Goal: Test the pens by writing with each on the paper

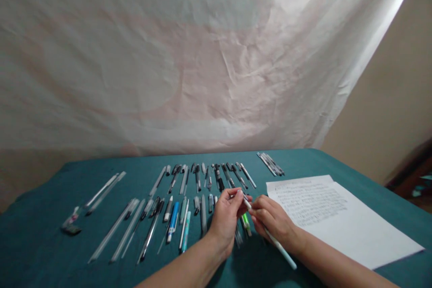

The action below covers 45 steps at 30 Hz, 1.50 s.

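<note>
In the head view, a person's right hand [275, 220] grips the barrel of a slim white pen [281, 249] with curled fingers, while the left hand [224, 213] pinches at its far end; the fingertips hide the exact contact. The pen is held over the near half of the table [43, 204], left of the paper sheets [367, 229] by the right edge. It looks light, stiff and rather smooth, so mid-barrel seems the surest hold, with gentle pressure near the likely delicate tip.
</note>
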### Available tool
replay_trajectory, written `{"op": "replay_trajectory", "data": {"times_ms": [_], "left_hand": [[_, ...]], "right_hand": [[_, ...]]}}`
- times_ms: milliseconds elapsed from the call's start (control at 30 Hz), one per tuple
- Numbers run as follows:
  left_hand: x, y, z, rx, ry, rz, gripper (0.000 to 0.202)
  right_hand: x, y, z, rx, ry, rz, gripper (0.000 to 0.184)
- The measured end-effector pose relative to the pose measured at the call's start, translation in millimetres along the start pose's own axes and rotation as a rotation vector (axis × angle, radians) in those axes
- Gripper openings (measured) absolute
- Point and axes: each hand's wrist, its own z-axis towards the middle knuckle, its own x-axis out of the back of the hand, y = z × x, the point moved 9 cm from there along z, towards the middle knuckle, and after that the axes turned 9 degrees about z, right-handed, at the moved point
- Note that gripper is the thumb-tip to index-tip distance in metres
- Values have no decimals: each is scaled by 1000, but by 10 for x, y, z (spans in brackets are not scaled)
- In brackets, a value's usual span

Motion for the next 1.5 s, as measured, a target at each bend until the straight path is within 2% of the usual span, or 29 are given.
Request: {"op": "replay_trajectory", "data": {"times_ms": [67,133,200,267,333,367,467,600,667,733,800,933,1000,1067,1267,1500], "left_hand": [[42,28,47,1,28,8,29],[114,70,104,-11,74,25,31],[203,122,153,-45,129,49,32],[298,159,185,-76,192,78,33],[377,170,199,-96,248,95,34],[404,167,201,-101,266,98,35],[420,164,200,-122,277,104,36],[361,191,170,-145,242,154,36],[324,212,139,-163,225,178,39],[290,231,101,-191,214,209,41],[243,237,67,-222,185,266,41],[132,228,8,-297,96,439,33],[107,232,-18,-337,80,518,28],[100,235,-34,-359,75,569,25],[121,236,-15,-365,76,647,21],[89,263,-7,-347,65,649,17]], "right_hand": [[-24,49,27,-29,-42,5,16],[-15,171,55,-126,-60,38,17],[53,393,50,-333,-24,105,15],[70,641,-28,-611,-29,255,17],[-17,754,-126,-824,-122,462,26],[-70,748,-157,-879,-187,547,28],[-149,664,-198,-921,-307,601,24],[-187,630,-222,-927,-334,525,20],[-161,709,-208,-913,-333,503,22],[-49,932,-199,-908,-301,433,25],[166,1317,-239,-950,-223,279,29],[613,2218,-579,-1190,-176,-117,28],[749,2539,-746,-1256,-159,-203,26],[810,2761,-897,-1304,-162,-261,23],[709,3066,-1151,-1363,-215,-301,25],[629,3120,-1164,-1338,-230,-294,26]]}}
